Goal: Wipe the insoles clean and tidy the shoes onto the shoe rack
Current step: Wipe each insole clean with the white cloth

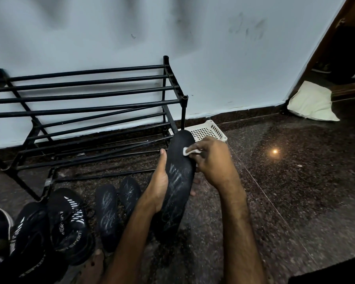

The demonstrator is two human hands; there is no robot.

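Note:
A black insole with pale scuff marks stands upright in the middle, toe end up. My left hand grips its left edge, thumb raised along the side. My right hand pinches a small white wipe and presses it against the insole's upper part. Two more black insoles lie flat on the floor to the left. Black sport shoes with white stripes stand at the lower left. The black shoe rack stands bare against the wall.
A white perforated plastic basket sits on the floor behind the insole, beside the rack's right leg. A pale cushion lies in the far right corner by a doorway. A bare foot shows at the bottom. The floor is dark speckled stone.

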